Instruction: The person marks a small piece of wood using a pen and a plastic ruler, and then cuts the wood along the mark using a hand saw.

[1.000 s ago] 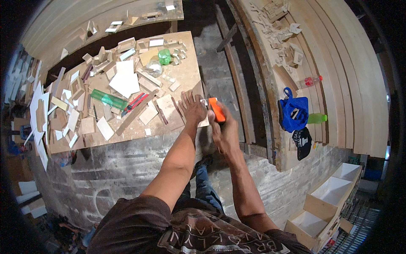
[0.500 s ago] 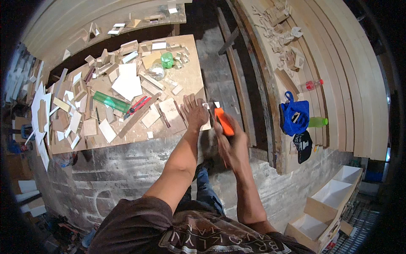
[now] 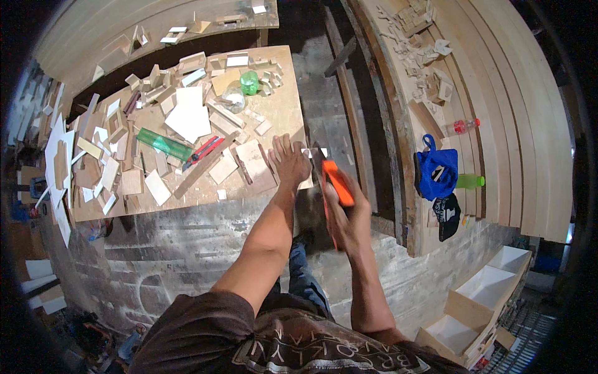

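My left hand [image 3: 291, 161] lies with its fingers spread at the right edge of the wooden worktable [image 3: 288, 71]. Beside its thumb side a small white-faced piece of board [image 3: 321, 152] juts past that edge; how much of it lies under the palm is hidden. My right hand [image 3: 352, 218] is closed round the orange handle of a handsaw [image 3: 338, 184]. The saw's dark, thin blade stands at the jutting piece, close to my left hand. Under my left hand's fingers, flat pale boards [image 3: 254, 163] lie on the tabletop.
Wood offcuts, a white sheet [image 3: 188, 115], a green plastic bottle [image 3: 163, 144] and red pliers-like tools [image 3: 204, 151] cover the table. On the right bench sit a blue bag [image 3: 437, 174], a black cap [image 3: 446, 217] and bottles. White-lined wooden boxes [image 3: 483, 287] stand lower right.
My right hand and the saw have shifted slightly right and back toward me. My left hand stays pressed at the table edge. The view has tilted a little.
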